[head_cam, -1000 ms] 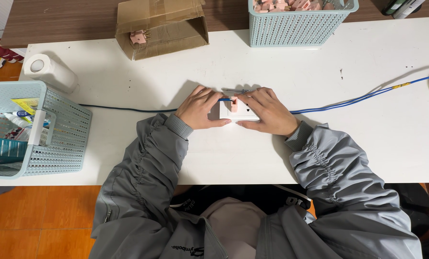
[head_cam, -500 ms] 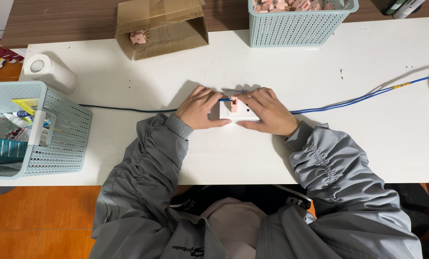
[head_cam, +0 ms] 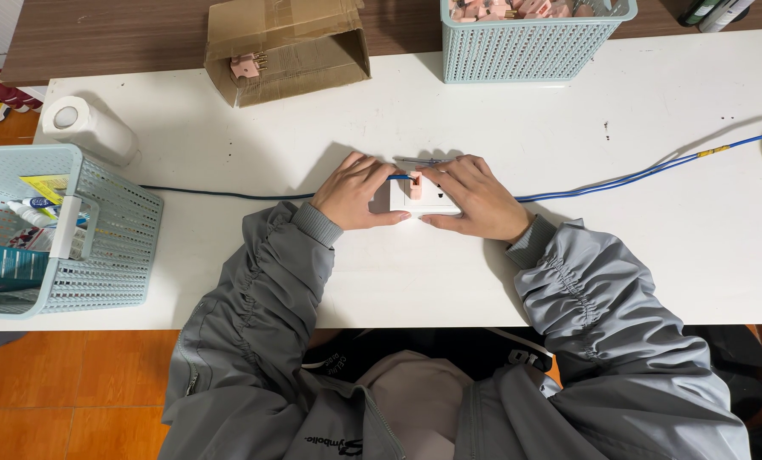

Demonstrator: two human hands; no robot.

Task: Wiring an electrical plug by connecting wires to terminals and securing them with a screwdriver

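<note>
A small white block (head_cam: 424, 200) with a pink connector piece (head_cam: 416, 184) on top rests at the middle of the white table (head_cam: 637, 230). My left hand (head_cam: 360, 192) grips its left side and my right hand (head_cam: 475, 198) grips its right side, fingertips on the pink piece. A blue cable (head_cam: 637, 175) runs from between my hands to the right edge, and a dark stretch of it (head_cam: 228, 192) leads left.
A teal basket (head_cam: 53, 230) with tubes and packets stands at the left edge, with a white roll (head_cam: 83, 128) behind it. An open cardboard box (head_cam: 287, 47) holding a pink connector sits at the back. Another teal basket (head_cam: 530, 43) of pink connectors stands back right.
</note>
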